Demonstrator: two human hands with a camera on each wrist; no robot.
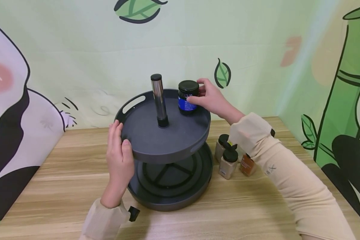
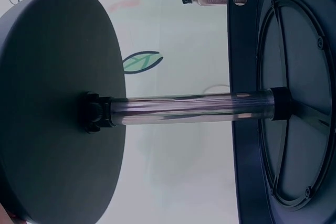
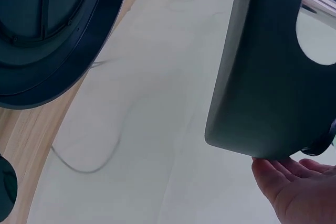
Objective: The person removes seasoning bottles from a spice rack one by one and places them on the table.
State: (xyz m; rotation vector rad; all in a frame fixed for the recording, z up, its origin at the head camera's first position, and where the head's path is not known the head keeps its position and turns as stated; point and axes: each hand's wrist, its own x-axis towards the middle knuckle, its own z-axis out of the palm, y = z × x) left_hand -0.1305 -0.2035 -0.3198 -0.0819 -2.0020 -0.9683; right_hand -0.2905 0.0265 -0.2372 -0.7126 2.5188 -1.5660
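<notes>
My right hand [image 1: 211, 98] holds a dark jar [image 1: 186, 105] with a black lid and a blue label, thumb on its near side and fingers behind. The jar stands upright at the back right of the upper tray [image 1: 144, 133] of a dark grey two-tier rack. My left hand [image 1: 120, 160] rests against that tray's left rim, fingers fairly straight along its outside. A metal post [image 1: 158, 96] with a black cap rises from the tray. In the right wrist view my right hand [image 3: 299, 192] is partly hidden by the tray's side [image 3: 252, 77].
Below sits the lower round tray [image 1: 171, 203], on a wood-grain table [image 1: 78, 176]. Right of it stand several seasoning bottles, including a pale one [image 1: 228, 166] with a black lid and a reddish-brown one [image 1: 247, 165]. A printed cloth backdrop [image 1: 93, 66] hangs behind the table.
</notes>
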